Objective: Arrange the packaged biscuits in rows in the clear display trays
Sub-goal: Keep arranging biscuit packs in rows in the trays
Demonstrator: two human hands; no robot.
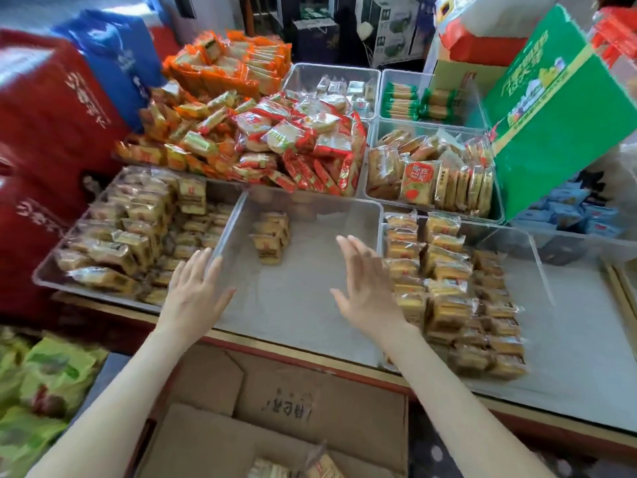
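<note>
Both hands hover over the middle tray [303,315] with fingers straight and spread, and neither holds anything. The left hand [194,288] sits at about 8 o'clock of that tray, with its fingertips over the left rim. The view is blurred there, so they may or may not touch it. The right hand [365,288] is at about 4 o'clock, palm turned inward, just beside the wall of the right tray [537,257].

A small stack of biscuit packets [270,236] stands in the middle tray near 11 o'clock, close to its left wall. At 9 o'clock the left tray [44,274] is heaped with similar yellow-brown packets. At 3 o'clock the right tray holds rows of packets [448,288] along its left side.

Behind, at 12 o'clock, lies a pile of red and orange packets [258,139]. At 1 o'clock a back tray [498,215] holds packets standing on edge. A green box [551,115] leans at 2 o'clock. An open cardboard box [293,408] is at 6 o'clock, below the counter edge, and red bags [41,139] fill 10 o'clock.
</note>
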